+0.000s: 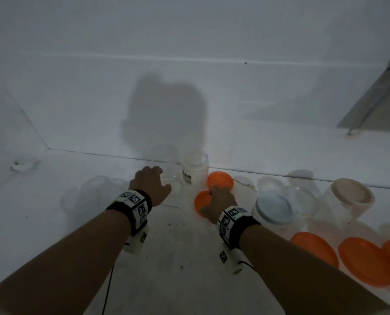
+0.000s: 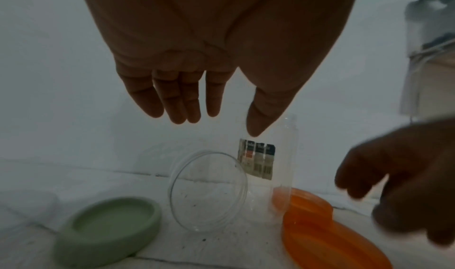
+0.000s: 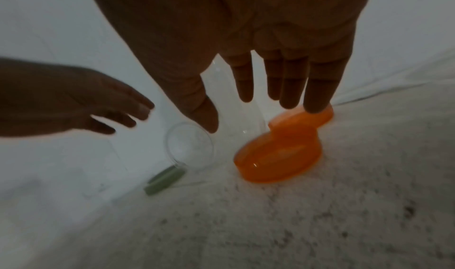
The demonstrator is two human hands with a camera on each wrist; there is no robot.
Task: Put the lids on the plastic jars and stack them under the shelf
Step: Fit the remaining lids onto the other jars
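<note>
A clear lidless jar [image 2: 208,191] lies on its side on the white floor, its mouth toward my left hand [image 2: 221,126]. That hand hovers just above it, open, with straight fingers. Behind it stands an upright clear jar [image 1: 195,169] with a label. Two orange lids [image 1: 220,180] overlap on the floor to its right. My right hand [image 1: 214,194] reaches over the nearer orange lid [image 3: 278,156], fingers spread and holding nothing. Whether it touches the lid I cannot tell. A green lid [image 2: 110,226] lies left of the tipped jar.
At the right stand a jar with a blue lid [image 1: 273,208], a jar with a beige lid [image 1: 350,194], several clear jars and more orange lids [image 1: 366,260]. Clear jars [image 1: 87,194] sit at the left. A grey shelf [image 1: 375,94] slants at the upper right. The wall is close behind.
</note>
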